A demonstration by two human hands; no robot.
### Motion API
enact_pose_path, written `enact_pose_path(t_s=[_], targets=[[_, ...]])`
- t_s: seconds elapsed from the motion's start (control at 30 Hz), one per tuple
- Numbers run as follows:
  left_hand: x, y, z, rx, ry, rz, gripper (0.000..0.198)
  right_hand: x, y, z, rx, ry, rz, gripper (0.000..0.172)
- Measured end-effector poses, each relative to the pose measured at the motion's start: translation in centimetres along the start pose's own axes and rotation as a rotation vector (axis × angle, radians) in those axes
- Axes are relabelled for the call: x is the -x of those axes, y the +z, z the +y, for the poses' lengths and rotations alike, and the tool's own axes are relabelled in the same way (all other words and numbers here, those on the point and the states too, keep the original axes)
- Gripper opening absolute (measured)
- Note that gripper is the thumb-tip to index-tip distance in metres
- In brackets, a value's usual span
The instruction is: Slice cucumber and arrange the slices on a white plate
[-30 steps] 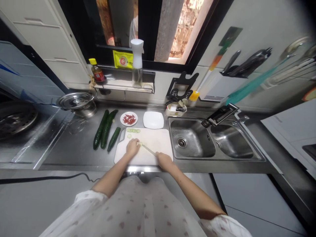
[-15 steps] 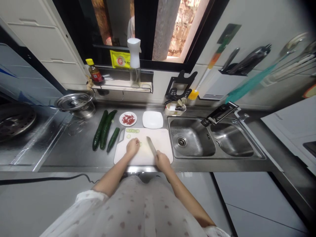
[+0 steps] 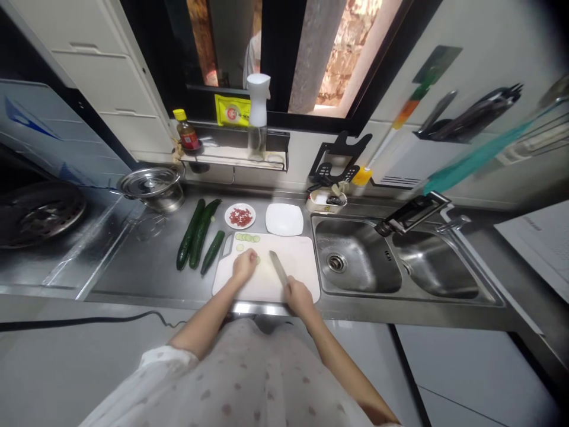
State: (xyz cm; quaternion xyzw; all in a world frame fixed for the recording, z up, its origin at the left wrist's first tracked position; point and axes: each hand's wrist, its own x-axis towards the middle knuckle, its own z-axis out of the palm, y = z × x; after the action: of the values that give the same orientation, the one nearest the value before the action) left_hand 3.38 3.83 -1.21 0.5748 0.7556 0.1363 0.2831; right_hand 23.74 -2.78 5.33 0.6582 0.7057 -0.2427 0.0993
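Observation:
My right hand (image 3: 299, 295) grips a kitchen knife (image 3: 278, 267) by its handle. Its blade slants up and left over the white cutting board (image 3: 288, 252), apart from my other hand. On the left half of the board, my left hand (image 3: 245, 265) has its fingers drawn together at a small cucumber slice (image 3: 258, 260). Several pale green cucumber slices (image 3: 247, 238) overlap in a row along the board's top edge, with a single slice (image 3: 240, 247) just below them. A short piece of cucumber (image 3: 213, 252) lies left of the board, beside two long whole cucumbers (image 3: 191, 234).
Behind the board stand a small plate of chopped red bits (image 3: 228, 223) and a white square plate (image 3: 284, 219). To the right is a double sink (image 3: 355, 284) with a black faucet (image 3: 406, 214). A lidded steel pot (image 3: 166, 198) stands at the back left.
The camera view has turned a little, so everything sits slightly farther right. Both hands, the knife and the slices keep nearly the same places on the board.

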Motion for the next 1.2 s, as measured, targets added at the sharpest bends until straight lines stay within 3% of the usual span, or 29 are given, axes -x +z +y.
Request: enact_pose_path(t_s=[0.37,0.63,0.93,1.2], targets=[[-1.7,-1.9,-2.4,0.075,-0.234,0.226,0.019,0.0,-0.1,-0.1,0.033,0.002,0.001,0.022],[-1.7,-2.1,-3.0,0.004,-0.263,0.242,0.025,-0.1,0.0,0.4,0.027,0.01,0.001,0.023],[-2.0,-2.1,-2.8,-0.116,-0.151,0.25,0.024,0.1,0.1,0.9,-0.048,0.027,0.04,0.024],[-5.4,-1.6,0.9,-0.18,0.121,0.153,0.035,0.1,-0.4,1.1,-0.063,0.013,0.056,0.023]])
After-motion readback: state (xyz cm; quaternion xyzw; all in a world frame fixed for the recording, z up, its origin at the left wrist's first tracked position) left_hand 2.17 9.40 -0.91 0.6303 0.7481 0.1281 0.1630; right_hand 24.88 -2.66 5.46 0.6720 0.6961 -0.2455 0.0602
